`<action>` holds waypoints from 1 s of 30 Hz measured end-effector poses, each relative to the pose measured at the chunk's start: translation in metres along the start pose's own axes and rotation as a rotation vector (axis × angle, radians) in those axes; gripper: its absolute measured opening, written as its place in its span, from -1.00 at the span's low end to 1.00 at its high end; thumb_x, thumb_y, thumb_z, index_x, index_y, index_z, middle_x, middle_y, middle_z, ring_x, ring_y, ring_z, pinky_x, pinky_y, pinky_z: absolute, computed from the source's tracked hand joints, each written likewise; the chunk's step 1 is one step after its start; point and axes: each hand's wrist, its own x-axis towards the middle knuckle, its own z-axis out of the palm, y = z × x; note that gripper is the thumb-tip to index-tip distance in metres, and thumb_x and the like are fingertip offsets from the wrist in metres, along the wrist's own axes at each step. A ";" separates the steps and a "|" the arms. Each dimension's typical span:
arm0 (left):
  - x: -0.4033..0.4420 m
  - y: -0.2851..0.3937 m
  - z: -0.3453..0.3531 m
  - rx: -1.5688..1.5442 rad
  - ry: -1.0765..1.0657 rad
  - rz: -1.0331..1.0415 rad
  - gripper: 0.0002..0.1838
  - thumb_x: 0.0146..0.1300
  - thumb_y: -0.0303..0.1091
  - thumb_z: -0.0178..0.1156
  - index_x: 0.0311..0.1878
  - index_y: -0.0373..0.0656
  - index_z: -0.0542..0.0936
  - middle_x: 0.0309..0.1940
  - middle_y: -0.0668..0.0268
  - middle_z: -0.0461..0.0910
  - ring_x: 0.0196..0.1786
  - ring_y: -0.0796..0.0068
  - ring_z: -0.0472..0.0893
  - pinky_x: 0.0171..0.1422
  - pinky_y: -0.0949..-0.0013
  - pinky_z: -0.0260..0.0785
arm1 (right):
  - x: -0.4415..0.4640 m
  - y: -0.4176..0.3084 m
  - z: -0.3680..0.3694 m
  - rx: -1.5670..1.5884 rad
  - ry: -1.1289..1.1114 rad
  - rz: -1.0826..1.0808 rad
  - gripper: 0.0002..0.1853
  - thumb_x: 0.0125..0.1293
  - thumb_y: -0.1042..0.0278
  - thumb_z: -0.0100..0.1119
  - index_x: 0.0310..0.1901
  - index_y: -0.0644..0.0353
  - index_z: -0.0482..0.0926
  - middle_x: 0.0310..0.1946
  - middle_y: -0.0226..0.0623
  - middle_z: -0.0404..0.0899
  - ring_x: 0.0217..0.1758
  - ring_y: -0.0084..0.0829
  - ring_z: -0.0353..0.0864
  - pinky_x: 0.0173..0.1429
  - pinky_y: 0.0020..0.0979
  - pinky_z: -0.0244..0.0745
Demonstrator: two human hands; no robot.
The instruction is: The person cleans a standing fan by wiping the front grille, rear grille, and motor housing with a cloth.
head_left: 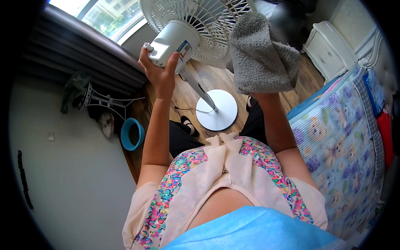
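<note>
A white standing fan (174, 41) fills the upper middle, its motor housing towards me and its wire cage (212, 21) beyond. My left hand (160, 71) grips the bottom of the housing, thumb on one side and fingers on the other. A grey towel (264, 58) is draped over my right hand and hangs beside the cage; the fingers are hidden under the cloth, and only the wrist (266, 96) shows. The fan's pole (198, 89) runs down to a round white base (216, 110) on the wooden floor between my feet.
On the right lies a bed with a patterned cover (333, 141); behind it is a white cabinet (331, 50). To the left are a blue basin (132, 134), a white metal rack (106, 98) and grey curtains (79, 50) by a window (110, 16). A cord trails near the base.
</note>
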 end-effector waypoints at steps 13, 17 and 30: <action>-0.002 0.009 0.001 0.028 0.012 0.020 -0.04 0.05 0.05 0.54 0.42 -0.15 0.26 0.16 0.07 0.25 0.23 0.10 0.40 0.34 0.10 0.28 | 0.023 -0.032 0.030 0.172 -0.251 -0.010 -0.48 0.60 -0.05 -0.29 0.39 0.04 0.35 0.28 -0.25 0.49 0.27 -0.27 0.54 0.39 -0.26 0.44; -0.003 0.004 0.001 0.057 -0.004 0.033 -0.04 0.05 0.05 0.53 0.41 -0.15 0.26 0.15 0.07 0.24 0.22 0.10 0.41 0.31 0.08 0.30 | 0.032 -0.032 0.032 0.178 -0.385 -0.064 -0.48 0.60 -0.05 -0.31 0.38 0.03 0.36 0.28 -0.26 0.50 0.27 -0.27 0.55 0.38 -0.26 0.45; -0.006 0.012 0.006 0.053 0.005 0.044 -0.03 0.05 0.04 0.52 0.40 -0.20 0.25 0.17 0.06 0.24 0.23 0.05 0.37 0.30 0.04 0.29 | 0.032 -0.022 0.039 0.051 -0.079 -0.020 -0.28 0.48 -0.41 -0.28 0.39 -0.03 0.37 0.29 -0.24 0.47 0.33 -0.21 0.48 0.42 -0.09 0.41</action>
